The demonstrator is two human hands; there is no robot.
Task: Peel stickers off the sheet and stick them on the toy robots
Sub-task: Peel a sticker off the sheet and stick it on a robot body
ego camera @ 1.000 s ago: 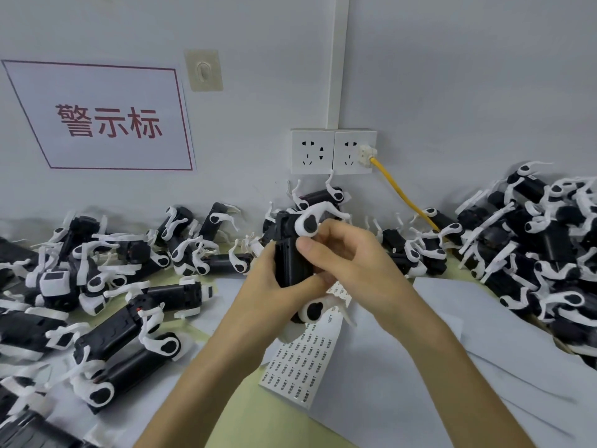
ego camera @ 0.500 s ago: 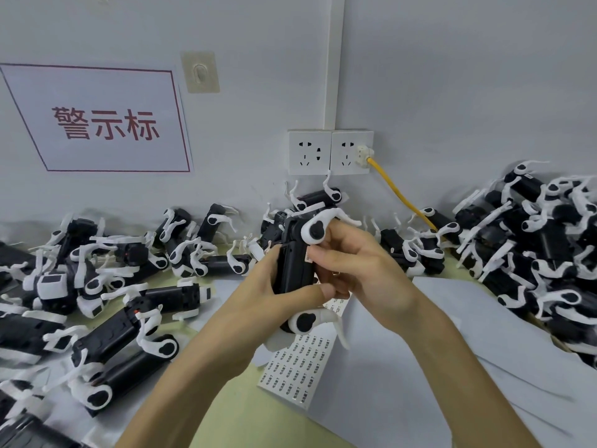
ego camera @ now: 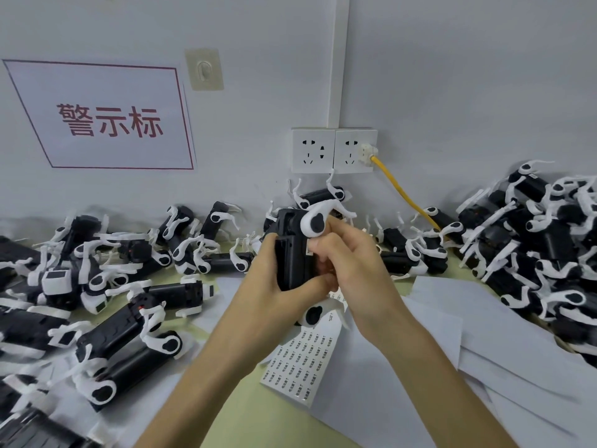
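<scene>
Grey wall, green bench (ego camera: 258, 415), double socket (ego camera: 332, 150) as anchor. Heaps of toy robots (ego camera: 533, 253) sprawl low on both sides of it. Straight below lies the sticker sheet (ego camera: 300, 360). Between sheet and socket, the left hand (ego camera: 274, 286) wraps 1 held robot (ego camera: 292, 253). The right hand (ego camera: 349, 263) curls on its side, thumb pressing a tiny sticker (ego camera: 308, 250). Probably light, stiff plastic with snappable legs, so grip the body.

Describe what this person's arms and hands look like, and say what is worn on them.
Nothing is worn. The left hand and right hand are ungloved, with no rings on the fingers that show. The left forearm and right forearm are bare: no sleeves, watch or bracelet in view.
</scene>
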